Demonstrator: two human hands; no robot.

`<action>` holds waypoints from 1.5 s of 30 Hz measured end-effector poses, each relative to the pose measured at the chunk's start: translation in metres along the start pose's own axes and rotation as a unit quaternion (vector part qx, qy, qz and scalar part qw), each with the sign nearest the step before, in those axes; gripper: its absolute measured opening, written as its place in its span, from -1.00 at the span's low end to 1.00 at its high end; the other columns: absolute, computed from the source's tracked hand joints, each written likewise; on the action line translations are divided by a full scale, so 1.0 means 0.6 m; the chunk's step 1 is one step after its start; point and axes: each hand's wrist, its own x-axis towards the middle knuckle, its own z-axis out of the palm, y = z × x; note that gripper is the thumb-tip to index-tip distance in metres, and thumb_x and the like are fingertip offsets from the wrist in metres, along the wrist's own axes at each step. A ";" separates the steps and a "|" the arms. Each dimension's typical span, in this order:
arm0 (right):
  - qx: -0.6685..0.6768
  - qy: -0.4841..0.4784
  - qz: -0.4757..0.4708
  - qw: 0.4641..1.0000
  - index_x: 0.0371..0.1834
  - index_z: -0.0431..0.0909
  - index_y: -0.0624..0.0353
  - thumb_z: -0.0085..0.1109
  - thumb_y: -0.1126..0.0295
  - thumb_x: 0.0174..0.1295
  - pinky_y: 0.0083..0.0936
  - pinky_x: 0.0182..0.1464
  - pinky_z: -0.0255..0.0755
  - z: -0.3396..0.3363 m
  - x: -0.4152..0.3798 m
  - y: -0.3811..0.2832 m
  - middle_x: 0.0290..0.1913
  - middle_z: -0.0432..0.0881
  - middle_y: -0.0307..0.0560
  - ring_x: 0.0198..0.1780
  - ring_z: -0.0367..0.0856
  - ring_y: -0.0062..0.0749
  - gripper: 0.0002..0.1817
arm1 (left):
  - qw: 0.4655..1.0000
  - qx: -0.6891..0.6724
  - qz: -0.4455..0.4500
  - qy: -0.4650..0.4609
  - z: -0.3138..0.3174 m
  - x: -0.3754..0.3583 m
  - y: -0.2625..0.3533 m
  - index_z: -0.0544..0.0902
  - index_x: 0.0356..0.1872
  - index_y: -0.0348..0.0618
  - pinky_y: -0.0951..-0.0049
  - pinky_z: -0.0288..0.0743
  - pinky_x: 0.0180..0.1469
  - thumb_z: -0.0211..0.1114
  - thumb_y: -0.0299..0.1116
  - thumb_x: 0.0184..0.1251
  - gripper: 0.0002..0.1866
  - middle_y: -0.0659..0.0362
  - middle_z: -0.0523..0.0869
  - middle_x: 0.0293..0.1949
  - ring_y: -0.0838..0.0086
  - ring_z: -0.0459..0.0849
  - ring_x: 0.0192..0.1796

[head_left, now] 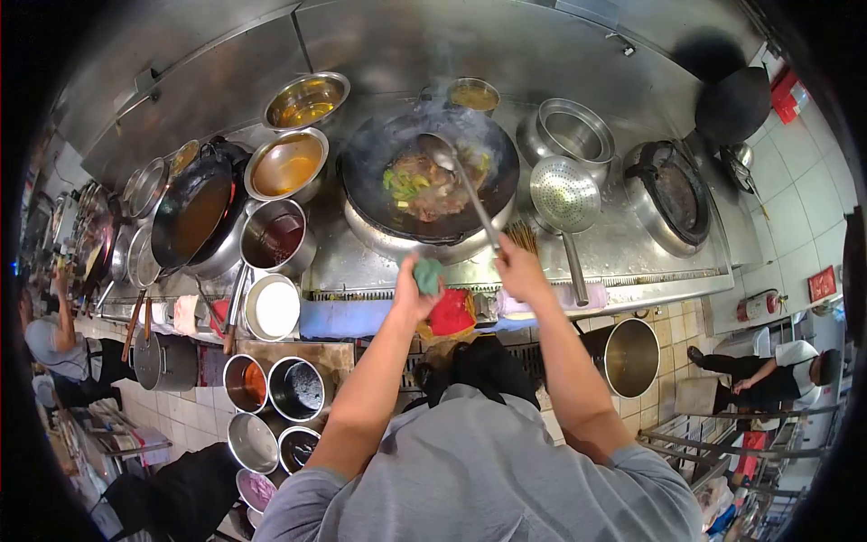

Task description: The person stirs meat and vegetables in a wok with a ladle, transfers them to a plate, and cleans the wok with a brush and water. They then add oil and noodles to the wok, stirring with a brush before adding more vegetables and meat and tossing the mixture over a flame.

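Gripping ladle (465, 181) w/ right hand (519, 266) closed.

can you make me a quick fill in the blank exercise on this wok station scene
1. The right hand grips the long handle of a ____, its bowl over the wok.
2. The left hand grasps a ____ cloth at the wok's near rim.
3. A perforated skimmer rests to the ____ of the wok.
4. The food in the wok gives off ____.

Missing words: ladle; green; right; steam
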 end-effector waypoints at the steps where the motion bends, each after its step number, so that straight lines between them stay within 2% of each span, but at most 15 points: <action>1: 0.050 0.001 -0.004 0.999 0.35 0.25 0.05 0.07 0.38 0.21 -0.30 -0.24 0.46 0.015 -0.005 -0.016 -0.30 0.62 0.07 -0.32 0.60 -0.07 -0.42 | 0.990 -0.137 0.026 0.000 0.017 0.006 0.022 0.46 -0.10 -0.07 0.20 0.55 -0.09 0.07 0.21 0.26 -0.48 0.14 0.58 -0.31 0.30 0.57 -0.31; 4: 0.102 -0.010 -0.009 0.995 0.30 0.29 0.13 0.04 0.40 0.19 -0.20 -0.15 0.44 -0.010 -0.041 -0.037 -0.28 0.63 0.12 -0.21 0.60 0.04 -0.46 | 0.988 -0.116 0.027 0.094 0.085 0.004 0.067 0.46 -0.19 -0.05 0.18 0.54 -0.10 0.02 0.35 0.21 -0.40 0.14 0.54 -0.31 0.33 0.54 -0.31; 7: 0.039 -0.036 -0.057 0.997 0.26 0.31 0.19 0.05 0.42 0.18 -0.17 -0.16 0.43 -0.061 -0.090 -0.011 -0.27 0.62 0.14 -0.20 0.59 0.07 -0.48 | 0.996 -0.057 -0.007 0.068 0.071 0.021 0.085 0.42 -0.11 -0.04 0.10 0.51 -0.11 0.09 0.32 0.17 -0.40 0.08 0.51 -0.28 0.24 0.51 -0.26; 9: 0.009 0.026 -0.073 0.997 0.28 0.31 0.13 0.13 0.41 0.16 -0.25 -0.16 0.44 -0.078 -0.131 -0.007 -0.29 0.61 0.15 -0.27 0.59 0.01 -0.45 | 0.996 0.004 -0.034 0.086 0.070 0.027 0.095 0.41 -0.10 -0.04 0.15 0.48 -0.19 0.09 0.30 0.15 -0.40 0.07 0.52 -0.28 0.24 0.51 -0.28; 13: 0.044 0.007 -0.042 0.998 0.26 0.31 0.14 0.13 0.46 0.15 -0.30 -0.20 0.44 -0.137 -0.187 -0.017 -0.33 0.61 0.11 -0.31 0.58 -0.01 -0.45 | 0.993 -0.070 -0.094 0.033 0.040 0.023 0.096 0.43 -0.13 -0.09 0.25 0.47 -0.24 0.05 0.25 0.20 -0.44 0.09 0.52 -0.24 0.29 0.52 -0.29; 17: 0.075 -0.036 0.005 0.996 0.27 0.29 0.10 0.11 0.43 0.16 -0.11 -0.23 0.41 -0.164 -0.218 -0.023 -0.34 0.60 0.21 -0.28 0.58 0.15 -0.46 | 0.993 -0.075 -0.088 -0.019 0.062 0.008 0.088 0.44 -0.10 -0.08 0.22 0.49 -0.21 -0.04 0.24 0.26 -0.44 0.10 0.52 -0.21 0.26 0.52 -0.26; 19: 0.054 -0.020 -0.023 0.998 0.26 0.29 0.09 0.13 0.42 0.16 -0.10 -0.24 0.41 -0.157 -0.227 -0.020 -0.36 0.60 0.21 -0.29 0.57 0.15 -0.45 | 0.995 -0.064 -0.027 0.074 0.105 -0.002 0.088 0.45 -0.08 -0.10 0.17 0.51 -0.14 0.07 0.09 0.27 -0.54 0.10 0.52 -0.23 0.27 0.51 -0.24; 25: -0.038 -0.030 -0.053 0.997 0.26 0.32 0.04 0.10 0.42 0.16 -0.08 -0.24 0.42 -0.198 -0.242 -0.031 -0.35 0.60 0.21 -0.31 0.57 0.14 -0.47 | 0.996 -0.046 -0.048 0.064 0.033 0.151 0.075 0.41 -0.18 -0.06 0.12 0.55 -0.15 0.19 -0.28 0.22 -0.78 0.11 0.48 -0.21 0.28 0.50 -0.16; 30: -0.116 -0.098 -0.060 0.987 0.24 0.39 -0.05 0.14 0.49 0.11 -0.24 -0.21 0.44 -0.320 -0.255 -0.073 -0.28 0.63 0.06 -0.26 0.58 0.07 -0.45 | 0.993 -0.089 -0.054 0.051 0.094 0.000 0.032 0.41 -0.23 -0.09 0.17 0.63 -0.14 0.15 -0.33 0.22 -0.83 0.12 0.51 -0.28 0.26 0.56 -0.20; 32: -0.095 -0.131 -0.045 0.986 0.19 0.45 -0.09 0.10 0.34 0.16 -0.18 -0.18 0.45 -0.350 -0.249 -0.079 -0.25 0.65 0.03 -0.24 0.59 0.04 -0.54 | 0.993 -0.057 -0.087 0.061 0.132 -0.104 0.017 0.43 -0.18 -0.01 0.12 0.58 -0.10 0.12 -0.29 0.27 -0.85 0.13 0.53 -0.22 0.26 0.56 -0.20; 36: -0.087 -0.080 -0.089 0.989 0.15 0.50 -0.06 0.11 0.33 0.15 -0.19 -0.15 0.46 -0.274 -0.161 -0.056 -0.21 0.65 0.03 -0.21 0.59 0.04 -0.57 | 0.990 -0.074 -0.087 0.085 0.166 -0.092 0.043 0.43 -0.02 -0.02 0.18 0.53 -0.01 0.11 -0.21 0.32 -0.73 0.19 0.52 -0.04 0.30 0.50 -0.03; 38: -0.090 -0.034 -0.109 0.989 0.16 0.48 -0.03 0.13 0.36 0.15 -0.18 -0.15 0.45 -0.194 -0.117 -0.035 -0.22 0.64 0.10 -0.21 0.59 0.08 -0.56 | 0.994 -0.066 -0.068 0.057 0.124 -0.039 0.024 0.43 -0.04 -0.03 0.17 0.54 -0.03 0.13 -0.22 0.31 -0.74 0.17 0.52 -0.06 0.30 0.50 -0.02; 40: -0.109 -0.008 -0.113 0.988 0.17 0.47 0.00 0.14 0.39 0.15 -0.19 -0.15 0.44 -0.158 -0.095 -0.046 -0.23 0.63 0.15 -0.21 0.58 0.09 -0.54 | 0.994 -0.068 -0.004 0.087 0.093 -0.025 -0.005 0.45 -0.21 -0.05 0.14 0.55 -0.04 0.19 -0.23 0.27 -0.81 0.17 0.54 -0.28 0.31 0.54 -0.20; 42: -0.070 0.022 -0.052 0.996 0.16 0.47 0.01 0.13 0.41 0.15 -0.15 -0.15 0.44 -0.144 -0.096 -0.062 -0.24 0.63 0.18 -0.22 0.58 0.11 -0.56 | 0.994 -0.065 -0.049 0.075 0.063 -0.041 -0.042 0.44 -0.23 -0.06 0.11 0.55 -0.04 0.16 -0.27 0.27 -0.84 0.16 0.52 -0.33 0.30 0.55 -0.26; 45: -0.026 0.044 -0.081 0.995 0.18 0.45 0.02 0.11 0.42 0.17 -0.16 -0.18 0.44 -0.151 -0.110 -0.052 -0.30 0.63 0.19 -0.25 0.59 0.10 -0.56 | 0.985 -0.057 -0.123 0.106 0.069 -0.069 -0.048 0.43 -0.23 -0.09 0.11 0.56 -0.05 0.16 -0.29 0.27 -0.84 0.15 0.53 -0.35 0.31 0.55 -0.26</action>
